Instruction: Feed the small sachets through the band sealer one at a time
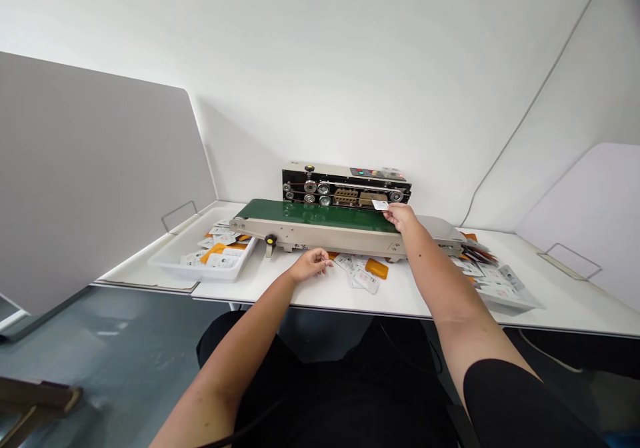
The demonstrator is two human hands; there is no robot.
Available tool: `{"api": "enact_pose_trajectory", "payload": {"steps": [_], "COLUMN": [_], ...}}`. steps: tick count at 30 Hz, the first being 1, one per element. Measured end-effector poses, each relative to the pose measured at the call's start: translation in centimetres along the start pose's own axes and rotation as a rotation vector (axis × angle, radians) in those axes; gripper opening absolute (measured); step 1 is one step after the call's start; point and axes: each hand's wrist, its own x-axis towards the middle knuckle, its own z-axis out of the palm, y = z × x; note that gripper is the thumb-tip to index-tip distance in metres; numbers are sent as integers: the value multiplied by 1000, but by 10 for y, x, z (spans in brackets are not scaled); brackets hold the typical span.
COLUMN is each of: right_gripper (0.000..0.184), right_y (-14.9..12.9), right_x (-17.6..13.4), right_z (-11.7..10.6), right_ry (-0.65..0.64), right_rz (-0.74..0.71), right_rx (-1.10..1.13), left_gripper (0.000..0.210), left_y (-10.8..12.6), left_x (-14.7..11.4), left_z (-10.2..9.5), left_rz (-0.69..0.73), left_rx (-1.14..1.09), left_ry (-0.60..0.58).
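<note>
- The right hand [399,215] pinches a small white packet [380,205] by its right end, thumb and fingers closed on it. The packet is held at the right part of the sealing machine [347,189], just in front of its rollers and above the far edge of the green belt [310,215].
- The left hand [311,265] is half open with fingers loosely curled, nothing visible in its grasp, at the near side of the conveyor frame [325,233].
- Just right of the left hand, loose white packets [367,281] lie overlapping on the white table [310,298], with an orange packet [377,269] at their right.
- At the left end of the belt, a translucent bin [215,274] holds a jumble of white and orange packets.
- Near the belt's right end, a second bin [510,306] holds more packets, heaped at its far left.
- Grey panels stand at far left [100,168] and far right [590,208].
</note>
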Motion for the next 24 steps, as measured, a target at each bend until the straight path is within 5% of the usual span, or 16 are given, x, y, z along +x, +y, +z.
{"api": "enact_pose_trajectory", "payload": {"steps": [3,6,9,12,16,20,24], "right_gripper": [37,39,36,37,54,49,37], "right_y": [2,25,71,121,161,163,154], "right_x": [-26,-77,-137,-178,-189,-185,-186], "right_z": [-1,-2,1,7,15,14,10], "right_ry": [78,123,-180,-478,-482,-470,-575], "right_rz": [-133,-586,-893,-943,-839,-754,-821], "right_rx": [-89,-341,-642,-903,-1161,-1234,-1122], "left_gripper": [46,44,39,31,22,16,13], "left_y": [0,-1,-3,-3,-2,-4,-9], "left_x": [0,2,3,3,3,6,8], "left_z": [0,1,1,0,-1,0,2], "left_rz": [-4,29,72,129,213,237,279], "left_rx": [21,100,227,320,445,544,591], "left_ry": [11,66,119,120,120,101,68]}}
